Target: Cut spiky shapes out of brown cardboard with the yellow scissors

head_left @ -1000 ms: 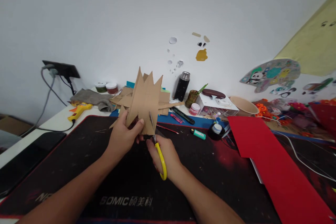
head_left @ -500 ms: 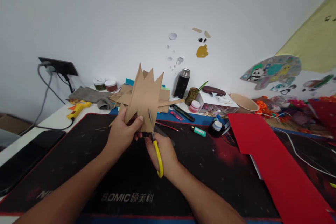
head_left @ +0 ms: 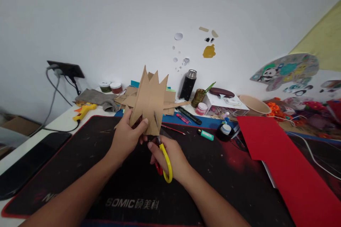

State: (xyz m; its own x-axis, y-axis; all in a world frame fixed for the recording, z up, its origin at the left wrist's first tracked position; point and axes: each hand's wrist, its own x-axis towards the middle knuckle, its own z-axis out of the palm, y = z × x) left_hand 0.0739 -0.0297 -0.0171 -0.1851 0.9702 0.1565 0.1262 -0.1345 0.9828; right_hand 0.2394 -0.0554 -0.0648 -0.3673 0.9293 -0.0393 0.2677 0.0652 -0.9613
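Observation:
A piece of brown cardboard (head_left: 150, 99) with pointed, zigzag edges is held upright above the dark desk mat. My left hand (head_left: 128, 131) pinches its lower left part, thumb in front and the other fingers mostly hidden behind. In my right hand (head_left: 172, 156) are scissors (head_left: 167, 165) with yellow and red handles. One blade lies over the front of the cardboard near its lower right edge, pointing up; the other blade is hidden behind it. More cardboard pieces (head_left: 129, 98) lie behind the held one.
Along the wall stand a black thermos (head_left: 188, 85), small jars (head_left: 116, 87) and a white box (head_left: 226, 102). A yellow glue gun (head_left: 84, 110) and a phone (head_left: 32, 161) lie on the left. Red paper (head_left: 282, 163) covers the right side; a green lighter (head_left: 206, 134) rests mid-mat.
The scissors' handles have spread, and the red one now shows below my right hand. The whole view has shifted slightly; my left hand still grips the cardboard.

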